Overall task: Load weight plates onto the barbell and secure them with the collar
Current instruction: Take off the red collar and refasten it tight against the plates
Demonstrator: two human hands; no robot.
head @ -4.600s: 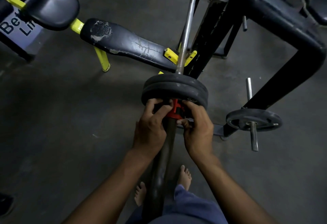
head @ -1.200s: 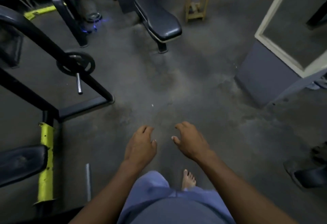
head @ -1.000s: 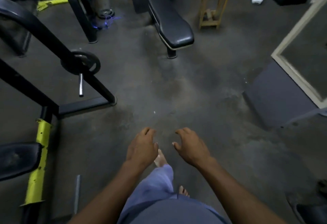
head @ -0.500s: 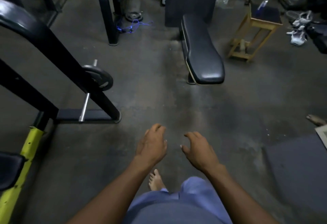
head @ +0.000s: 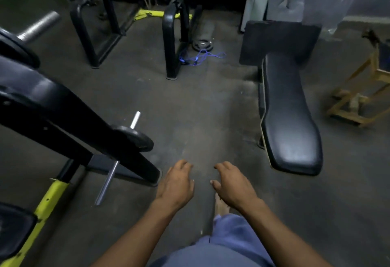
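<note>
My left hand [head: 175,184] and my right hand [head: 232,184] hang side by side over the bare floor, palms down, fingers loosely curled and empty. A small black weight plate [head: 135,138] sits on a steel storage peg [head: 109,178] of the black rack [head: 63,114] to my left. At the far left edge a barbell sleeve end [head: 38,27] pokes out past a dark plate [head: 14,49]. Another plate [head: 203,45] lies flat on the floor far ahead. No collar is in view.
A black padded bench [head: 289,119] stands to the right, a wooden stool [head: 363,95] beyond it. Black machine frames [head: 173,40] and a blue cord [head: 200,57] lie ahead. A yellow-painted bench leg [head: 48,201] is at lower left. My bare foot [head: 220,205] shows below the hands.
I have turned and walked from the loaded barbell end; the view has swung left, so the bench and rack slid nearer. Both hands let go of the red collar and stay empty.
</note>
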